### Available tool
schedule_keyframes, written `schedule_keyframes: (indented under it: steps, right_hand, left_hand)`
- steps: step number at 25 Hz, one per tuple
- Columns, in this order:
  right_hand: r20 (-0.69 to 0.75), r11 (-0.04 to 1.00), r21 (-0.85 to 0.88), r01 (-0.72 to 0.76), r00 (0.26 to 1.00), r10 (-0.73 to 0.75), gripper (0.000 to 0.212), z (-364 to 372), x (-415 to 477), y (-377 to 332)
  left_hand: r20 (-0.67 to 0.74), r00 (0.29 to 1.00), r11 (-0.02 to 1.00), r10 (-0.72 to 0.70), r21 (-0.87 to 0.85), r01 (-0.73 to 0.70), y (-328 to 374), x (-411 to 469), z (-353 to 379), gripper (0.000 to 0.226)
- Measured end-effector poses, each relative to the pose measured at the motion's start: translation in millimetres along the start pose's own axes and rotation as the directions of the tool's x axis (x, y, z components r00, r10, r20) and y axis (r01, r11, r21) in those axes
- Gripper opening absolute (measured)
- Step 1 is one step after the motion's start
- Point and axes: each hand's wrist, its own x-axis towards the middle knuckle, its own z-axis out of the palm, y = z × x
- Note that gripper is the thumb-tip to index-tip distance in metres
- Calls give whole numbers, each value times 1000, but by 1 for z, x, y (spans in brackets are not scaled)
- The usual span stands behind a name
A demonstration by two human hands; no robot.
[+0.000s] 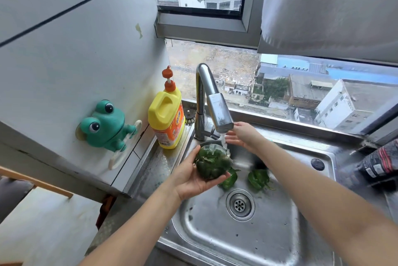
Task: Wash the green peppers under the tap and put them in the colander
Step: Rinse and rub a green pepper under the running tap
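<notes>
My left hand (pixel 193 177) cups a dark green pepper (pixel 212 161) from below, fingers curled round it, just left of the running water. The steel tap (pixel 215 104) pours a stream onto the pepper's right edge. My right hand (pixel 241 134) is behind the stream under the spout, fingers straight, holding nothing. Two more green peppers lie on the sink floor: one (pixel 229 179) partly hidden behind my left hand, the other (pixel 258 178) near my right forearm. No colander is in view.
The steel sink (pixel 301 212) has a round drain (pixel 240 205) at its middle. A yellow detergent bottle (pixel 167 119) stands on the left ledge beside the tap. A green frog holder (pixel 105 125) sticks to the wall. A dark bag (pixel 379 162) lies at the right.
</notes>
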Motion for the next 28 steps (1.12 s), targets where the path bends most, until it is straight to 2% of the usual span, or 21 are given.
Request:
schedule_keyframes:
  steps: [2,3,6,8,12,15,18,20,22,23,25,28]
  right_hand:
    - [-63,998,-53,34,997,-37,45,12,-26,13]
    - [-48,996,-36,83,995,-85,49,17,-43,23]
    - [119,963,-2,271,956,-269,62,30,-92,51]
    - [150,942,-106,319,941,-303,60,37,-109,60]
    - [-144,862,-414,294,913,-381,30,54,-120,57]
    - [-243,787,-582,204,880,-408,29,64,-121,49]
    - [-241,831,-490,264,875,-420,21,66,-119,43]
    - [-88,878,-333,345,915,-393,16,60,-114,38]
    - [124,914,-137,383,922,-368,29,51,-109,36]
    - [172,919,-108,379,918,-358,32,47,-105,35]
    - [103,893,-205,401,916,-387,23,44,-102,32]
    - [-148,856,-327,400,873,-465,6,56,-106,27]
  left_hand:
    - [-13,1000,997,-27,-74,26,-6,4,0,59]
    - [-22,999,994,-38,-105,35,-9,5,1,59]
    - [-63,997,985,-50,-167,39,-17,10,2,61]
    - [-93,995,991,-32,-131,20,-20,13,3,60]
    - [-156,986,999,49,21,-47,-25,16,4,51]
    - [-172,977,991,127,56,-119,-25,17,8,44]
    - [-166,960,954,227,238,-184,-20,13,20,35]
    - [-194,946,932,260,307,-194,-12,9,27,33]
    - [-216,943,937,252,299,-182,-6,5,29,32]
    - [-224,943,938,248,297,-176,-4,3,29,31]
    - [-207,946,934,251,310,-180,-5,3,29,31]
    - [-177,930,916,322,308,-258,-21,6,35,34]
